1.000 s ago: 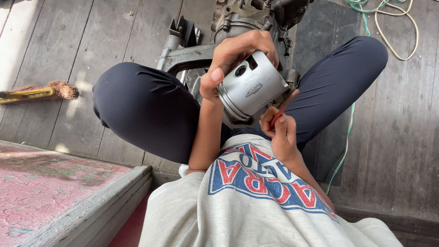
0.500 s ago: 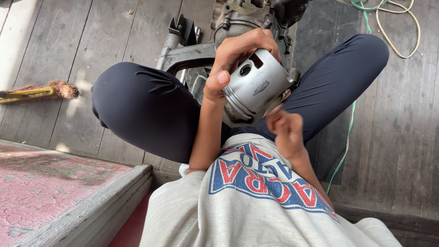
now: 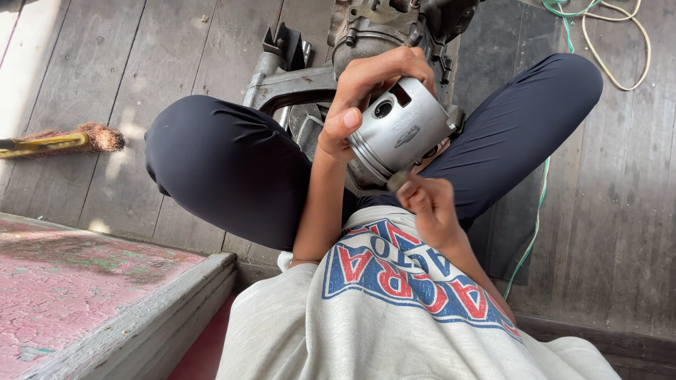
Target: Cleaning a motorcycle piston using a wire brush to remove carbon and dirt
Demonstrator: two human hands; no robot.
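1. Plank floor [image 3: 105, 63] — grey, weathered boards running under everything; sunlight falls across the upper left part.
2. Pink slab [image 3: 63, 281] with a pale raised edge fills the lower left corner, its paint worn and blotched.
3. The person sits cross-legged in dark trousers and a light grey shirt with red and blue lettering; the knees spread to either side of the engine.
4. Engine block [image 3: 380, 28] — grimy metal, standing on the floor between the knees, with a grey bracket arm [image 3: 289, 81] sticking out toward the left knee.
5. Dark mat [image 3: 514, 232] lies beneath the right leg, on the boards.
6. Cords [image 3: 605, 35], one green and one cream, loop at the upper right; the green one trails down along the mat's edge.
7. Broom [image 3: 70, 141] with a yellow handle and brown bristles lies flat at the left, well apart from the person.
8. Piston [image 3: 401, 130] — silver, cylindrical, ring grooves at its lower end, pin hole facing up; it is held above the lap, in front of the engine.
9. Left hand [image 3: 366, 88] wraps the piston from above, fingers curled over its top, thumb pressed on the near side.
10. Right hand [image 3: 429, 204] sits just below the piston, fingers pinched together near its lower rim; whether they grip anything I cannot tell.
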